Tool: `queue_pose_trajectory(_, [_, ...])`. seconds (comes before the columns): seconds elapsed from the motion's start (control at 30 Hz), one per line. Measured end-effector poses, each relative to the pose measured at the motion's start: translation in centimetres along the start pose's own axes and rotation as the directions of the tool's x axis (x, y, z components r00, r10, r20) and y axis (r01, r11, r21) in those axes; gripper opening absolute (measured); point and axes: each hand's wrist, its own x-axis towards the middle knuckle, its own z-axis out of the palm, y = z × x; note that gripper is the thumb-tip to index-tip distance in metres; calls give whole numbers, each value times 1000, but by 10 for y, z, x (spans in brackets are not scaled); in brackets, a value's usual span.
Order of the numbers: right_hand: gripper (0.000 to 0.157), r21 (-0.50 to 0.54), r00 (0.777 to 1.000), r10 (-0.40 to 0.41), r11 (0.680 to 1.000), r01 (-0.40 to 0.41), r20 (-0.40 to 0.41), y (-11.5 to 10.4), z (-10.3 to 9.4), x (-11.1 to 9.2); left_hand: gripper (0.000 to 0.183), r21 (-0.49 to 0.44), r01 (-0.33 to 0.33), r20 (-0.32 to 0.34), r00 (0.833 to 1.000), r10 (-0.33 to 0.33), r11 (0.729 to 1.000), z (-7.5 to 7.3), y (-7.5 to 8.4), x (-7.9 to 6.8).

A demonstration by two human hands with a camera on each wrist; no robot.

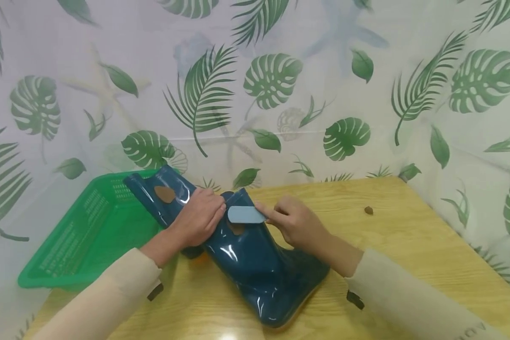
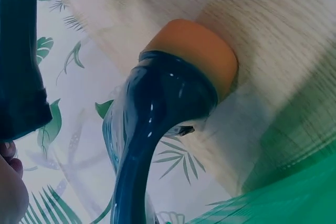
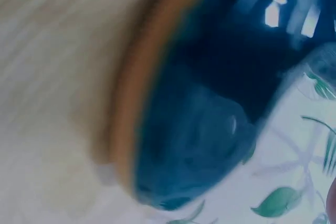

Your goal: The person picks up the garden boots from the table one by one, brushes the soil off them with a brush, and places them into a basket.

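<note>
Two glossy dark-blue rubber boots with orange soles are in the head view. My left hand [image 1: 199, 217] grips the top of the nearer rubber boot [image 1: 246, 264], whose shaft tilts up to the left and whose foot is low on the table. My right hand [image 1: 299, 222] pinches a flat light-blue piece with a rounded end [image 1: 245, 215], held against the upper shaft, partly over a brown patch. The other rubber boot [image 1: 146, 200] is behind my left hand, its shaft over the basket's edge; its orange sole [image 2: 205, 51] shows in the left wrist view. The right wrist view shows part of the nearer boot's foot [image 3: 194, 145].
A green plastic basket [image 1: 59, 236] is on the left of the wooden table [image 1: 408, 245]. A small brown object [image 1: 368, 210] lies toward the back right. Behind the table hangs a leaf-patterned white cloth [image 1: 314, 104].
</note>
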Motion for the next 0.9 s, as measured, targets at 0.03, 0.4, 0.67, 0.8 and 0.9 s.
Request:
queue_pose_trajectory(0.03, [34, -12, 1000, -12, 1000, 12, 14, -1, 0, -4, 27, 16, -4, 8, 1000, 4, 1000, 1, 1, 1])
queue_pose_trajectory(0.4, [42, 9, 999, 50, 999, -50, -6, -5, -14, 6, 26, 23, -11, 15, 1000, 11, 1000, 12, 0, -6])
queue_pose_trajectory(0.67, [34, 11, 998, -49, 999, 48, 39, -6, -9, -7, 28, 32, -13, 25, 1000, 12, 999, 11, 3, -1])
queue_pose_trajectory(0.8, [36, 19, 1000, -8, 1000, 8, 15, -7, -11, -1, 28, 31, 14, 65, 998, -16, 999, 9, 2, -4])
queue_pose_trajectory(0.9, [34, 14, 1000, 6, 1000, -6, -1, -6, -10, 5, 28, -52, 50, 59, 997, -47, 997, 6, 2, -5])
